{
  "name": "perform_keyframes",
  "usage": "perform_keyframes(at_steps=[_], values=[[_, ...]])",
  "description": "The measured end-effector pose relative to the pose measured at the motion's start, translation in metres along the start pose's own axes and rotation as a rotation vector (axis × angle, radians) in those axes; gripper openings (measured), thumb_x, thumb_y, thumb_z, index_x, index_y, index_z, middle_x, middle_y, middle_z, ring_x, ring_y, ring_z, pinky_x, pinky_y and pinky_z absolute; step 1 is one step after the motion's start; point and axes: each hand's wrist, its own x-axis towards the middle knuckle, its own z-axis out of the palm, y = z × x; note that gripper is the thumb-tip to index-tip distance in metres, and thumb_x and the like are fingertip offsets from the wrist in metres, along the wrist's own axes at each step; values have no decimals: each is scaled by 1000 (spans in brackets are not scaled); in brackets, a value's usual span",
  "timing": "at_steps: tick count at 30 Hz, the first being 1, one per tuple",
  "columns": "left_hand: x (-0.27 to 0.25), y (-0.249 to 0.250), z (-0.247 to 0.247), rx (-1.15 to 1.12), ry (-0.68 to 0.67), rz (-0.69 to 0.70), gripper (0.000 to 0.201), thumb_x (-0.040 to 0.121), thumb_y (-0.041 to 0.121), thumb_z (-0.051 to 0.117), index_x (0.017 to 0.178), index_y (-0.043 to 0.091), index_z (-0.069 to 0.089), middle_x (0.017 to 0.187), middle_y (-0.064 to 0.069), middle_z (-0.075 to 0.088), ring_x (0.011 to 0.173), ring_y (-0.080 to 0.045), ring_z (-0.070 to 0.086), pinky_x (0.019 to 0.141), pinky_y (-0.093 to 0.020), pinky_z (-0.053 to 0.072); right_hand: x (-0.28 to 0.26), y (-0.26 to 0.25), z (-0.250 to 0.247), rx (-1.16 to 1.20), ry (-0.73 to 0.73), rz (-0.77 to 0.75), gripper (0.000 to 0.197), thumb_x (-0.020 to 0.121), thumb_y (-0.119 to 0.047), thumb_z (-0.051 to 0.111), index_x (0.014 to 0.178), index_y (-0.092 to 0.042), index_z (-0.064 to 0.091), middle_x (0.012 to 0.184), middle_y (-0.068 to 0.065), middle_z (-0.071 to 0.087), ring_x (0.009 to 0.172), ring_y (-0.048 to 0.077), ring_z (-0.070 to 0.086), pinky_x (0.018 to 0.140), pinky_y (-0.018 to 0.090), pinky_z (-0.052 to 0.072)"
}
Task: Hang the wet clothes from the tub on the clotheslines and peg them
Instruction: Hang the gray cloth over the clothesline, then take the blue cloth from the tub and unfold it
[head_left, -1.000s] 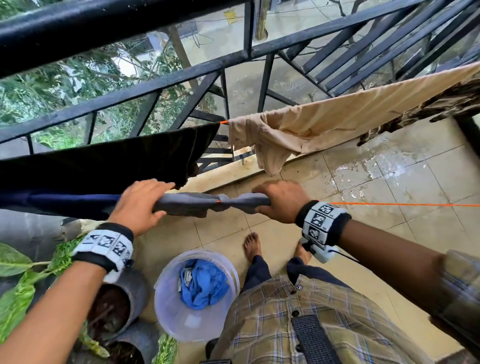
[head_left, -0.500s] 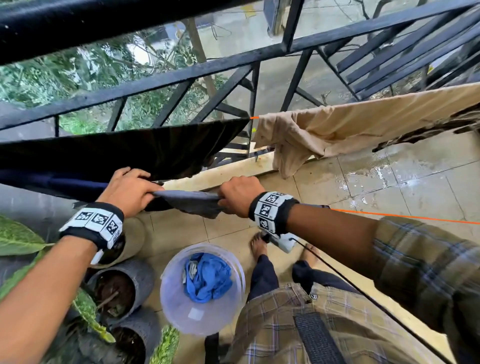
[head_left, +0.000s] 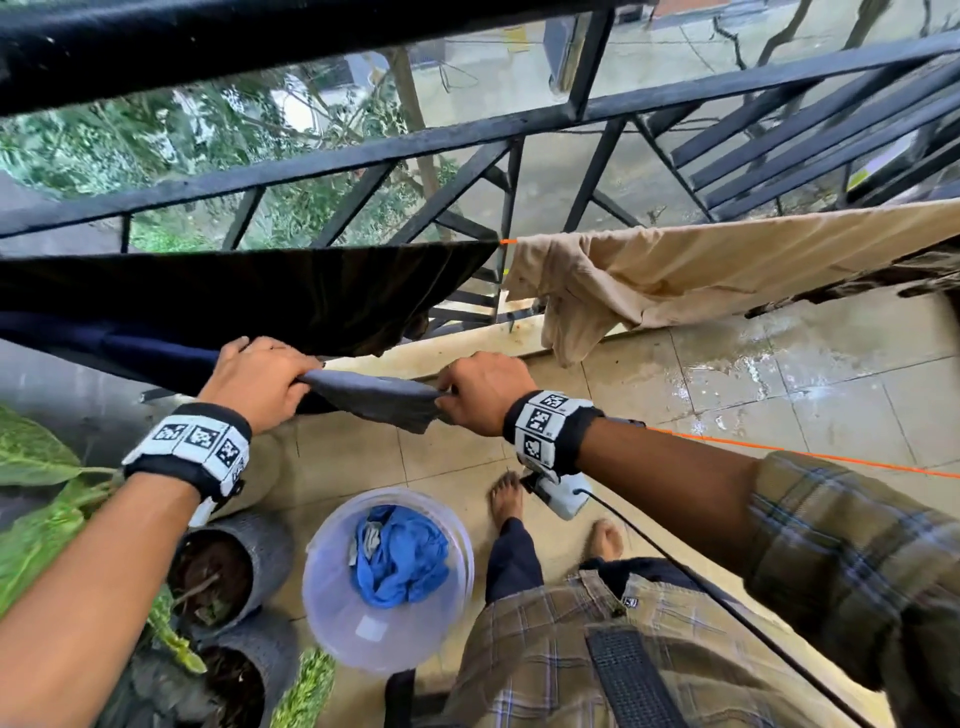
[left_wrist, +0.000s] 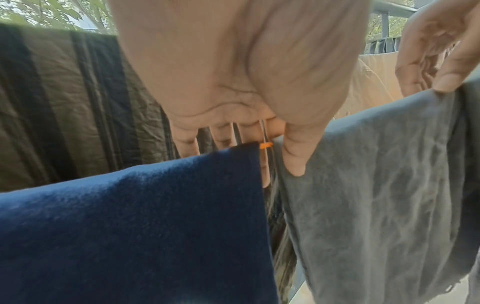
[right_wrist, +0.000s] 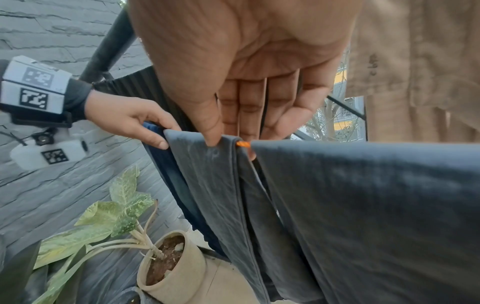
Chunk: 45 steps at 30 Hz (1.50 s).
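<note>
**Grey garment stretched along the near line**

The grey garment (head_left: 382, 397) hangs over the orange clothesline (head_left: 810, 454), just beside a navy cloth (left_wrist: 135, 222). The left hand (head_left: 257, 379) pinches its left edge, fingers (right_wrist: 155, 139) curled over the fold; the right hand (head_left: 480, 392) grips its right end likewise. Below on the wet tiled floor (head_left: 779, 384) stands the tub (head_left: 337, 618) holding a blue cloth (head_left: 402, 556). A beige garment (head_left: 675, 270) hangs on the far line.

grey cloth (head_left: 382, 397) draped over orange clothesline (head_left: 779, 448), blue clothes (head_left: 400, 553) in tub (head_left: 332, 613)
</note>
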Motion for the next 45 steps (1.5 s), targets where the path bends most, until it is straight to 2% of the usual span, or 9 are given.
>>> perform_keyframes(at_steps=[3, 9, 15, 22, 26, 31, 36, 39, 45], values=[[-19, 18, -7, -80, 151, 16, 33, 84, 26, 69, 116, 20, 70, 119, -4, 69, 115, -31, 57, 94, -48, 46, -10, 17, -7, 22, 62, 24, 26, 89, -44, 56, 105, -30, 71, 101, 2, 71, 93, 28, 65, 67, 28, 39], [-63, 81, -6, -395, 304, -67, 31, 88, 37, 54, 110, 22, 71, 113, -2, 71, 108, -29, 63, 94, -47, 49, -56, 56, -23, 63, 142, 43, 24, 88, -44, 54, 99, -31, 71, 99, 1, 72, 94, 27, 65, 67, 31, 44], [-117, 196, 17, -681, 181, -190, 21, 90, 11, 67, 110, 13, 73, 102, -2, 74, 90, -19, 69, 86, -30, 51, -128, 98, -11, 50, 140, -37, 25, 88, -46, 54, 97, -30, 70, 95, 1, 73, 90, 30, 65, 67, 33, 47], [-200, 324, 110, -862, -48, -328, 25, 91, 26, 61, 113, 21, 73, 108, 4, 74, 95, -14, 69, 89, -25, 51, -207, 149, 63, -12, -27, -110, 21, 88, -44, 58, 94, -28, 71, 95, 3, 73, 92, 30, 66, 67, 32, 42], [-251, 367, 152, -1058, -143, -469, 35, 81, 32, 58, 107, 15, 75, 101, -1, 75, 87, -18, 71, 82, -33, 57, -235, 157, 102, -51, -194, -80, 23, 87, -48, 57, 95, -33, 73, 98, -1, 73, 97, 27, 66, 75, 32, 49], [-323, 382, 215, -1181, -162, -664, 13, 85, 27, 64, 93, 35, 69, 107, -2, 75, 90, -20, 72, 86, -39, 57, -251, 130, 140, -63, -418, -136, 23, 86, -47, 59, 98, -32, 72, 101, 1, 73, 97, 28, 65, 76, 31, 49], [-376, 380, 236, -1224, -82, -884, 17, 89, 11, 65, 102, 7, 75, 98, -6, 76, 86, -17, 69, 83, -25, 51, -244, 79, 172, -165, -535, -246, 24, 86, -49, 58, 100, -35, 70, 103, -1, 72, 99, 27, 65, 81, 32, 51], [-399, 371, 254, -1279, -54, -976, 25, 87, 27, 63, 103, 12, 75, 98, -5, 76, 91, -22, 71, 85, -32, 53, -230, 41, 187, -224, -605, -294, 23, 86, -50, 58, 100, -36, 69, 107, -3, 71, 103, 25, 64, 84, 32, 50], [-430, 333, 297, -1418, 22, -1088, 23, 91, 13, 64, 98, 34, 69, 99, -1, 73, 86, -17, 68, 84, -35, 55, -189, -43, 217, -307, -686, -343, 21, 88, -51, 56, 102, -39, 66, 113, -7, 66, 107, 22, 60, 89, 32, 48]])
